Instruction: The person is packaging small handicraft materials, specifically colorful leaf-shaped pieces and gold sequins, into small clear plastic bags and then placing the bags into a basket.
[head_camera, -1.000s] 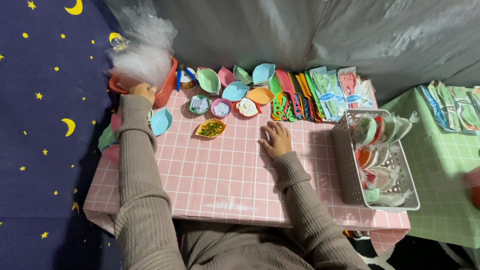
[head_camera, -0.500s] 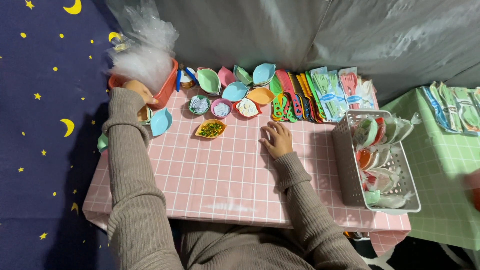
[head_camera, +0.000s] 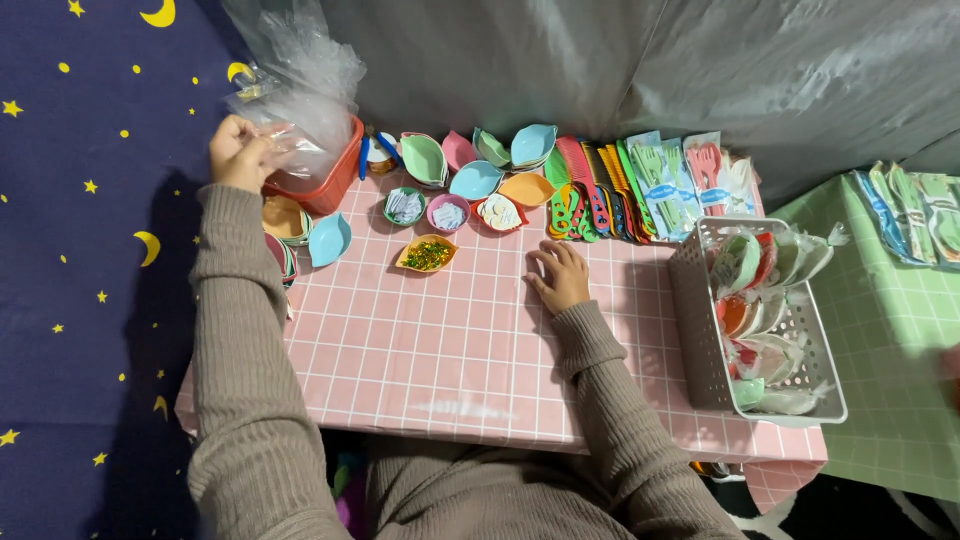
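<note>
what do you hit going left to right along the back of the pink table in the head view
left hand on clear bags → red basket → leaf-shaped bowls → packaged cutlery → white basket

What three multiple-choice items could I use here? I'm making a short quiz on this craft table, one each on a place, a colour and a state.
1. Where is the left hand?
A. flat on the pink table
B. at the clear plastic bags in the red basket
C. inside the white basket

2. What colour is the checked cloth on the table that the right hand rests on?
A. pink
B. green
C. blue

3. How is the right hand?
A. closed around a spoon
B. lifted, pinching a bag
C. lying open on the table, holding nothing

Answers:
1 B, the fingers grip the clear plastic at the red basket's rim.
2 A, pink squares lie all around the hand; the green cloth is on the next table.
3 C, the fingers are spread on the cloth with nothing in them.
</note>
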